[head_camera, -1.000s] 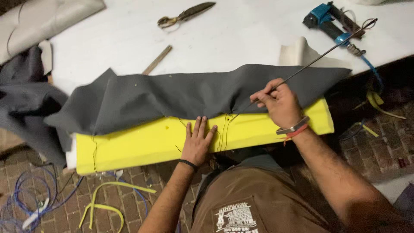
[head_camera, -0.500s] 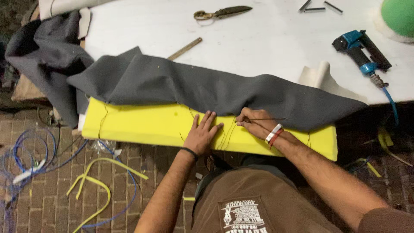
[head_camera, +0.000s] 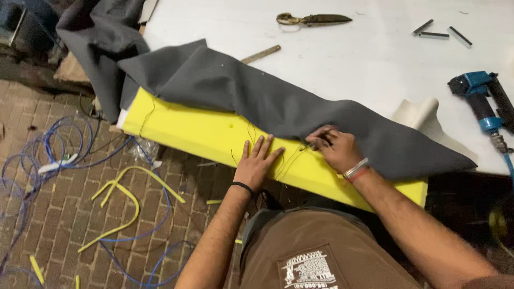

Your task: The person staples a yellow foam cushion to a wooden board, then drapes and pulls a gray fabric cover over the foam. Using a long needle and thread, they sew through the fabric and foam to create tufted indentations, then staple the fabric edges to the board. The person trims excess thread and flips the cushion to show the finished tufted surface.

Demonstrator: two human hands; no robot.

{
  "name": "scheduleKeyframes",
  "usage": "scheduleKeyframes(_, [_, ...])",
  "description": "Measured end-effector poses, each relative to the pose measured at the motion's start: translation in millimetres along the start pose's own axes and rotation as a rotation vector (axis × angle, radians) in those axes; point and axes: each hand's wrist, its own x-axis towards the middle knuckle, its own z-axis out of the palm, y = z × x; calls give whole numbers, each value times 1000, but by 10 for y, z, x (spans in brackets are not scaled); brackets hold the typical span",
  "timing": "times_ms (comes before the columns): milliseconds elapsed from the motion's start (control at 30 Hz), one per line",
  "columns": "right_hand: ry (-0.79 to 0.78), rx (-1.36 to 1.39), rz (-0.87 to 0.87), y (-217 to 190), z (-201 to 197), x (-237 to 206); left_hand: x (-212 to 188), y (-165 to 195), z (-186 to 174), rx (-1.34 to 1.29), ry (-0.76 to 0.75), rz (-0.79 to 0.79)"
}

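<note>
A long yellow foam block lies along the white table's near edge, with grey fabric draped over its top. My left hand lies flat with fingers spread on the yellow foam's front face. My right hand pinches a needle and dark thread at the fabric's lower edge, where fabric meets foam. Loops of the thread hang over the foam between my two hands.
On the white table lie scissors, a wooden stick, staple strips and a blue staple gun. A cream fabric piece sits beside the grey cloth. Blue cables and yellow strips litter the brick floor.
My right hand came down from a raised pull with a long needle to the fabric edge on the foam. My left hand stayed flat on the foam. The view shifted left.
</note>
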Motion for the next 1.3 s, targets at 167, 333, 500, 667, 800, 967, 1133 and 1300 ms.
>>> scheduleKeyframes(167, [-68,15,-68,59,28,78,-80,320,-176,-279,-319,-223])
scheduleKeyframes(333, [-115,-65,-58,123,92,138,38,554,-67,-406,38,-360])
scheduleKeyframes(500, [-81,-116,-167,186,98,211,224,614,255,-331,88,-377])
scheduleKeyframes(667, [-169,3,-5,224,46,239,369,696,375,-307,137,-398])
scheduleKeyframes(800, [-149,260,61,226,-22,220,370,768,182,-759,66,-709])
scheduleKeyframes(967, [-88,528,215,165,-74,261,254,744,-177,-987,98,-885])
scheduleKeyframes(1133, [-122,447,235,84,-176,287,418,694,-257,-1057,109,-777])
scheduleKeyframes(1300, [-218,806,358,11,-254,302,662,714,-158,-1013,135,-637])
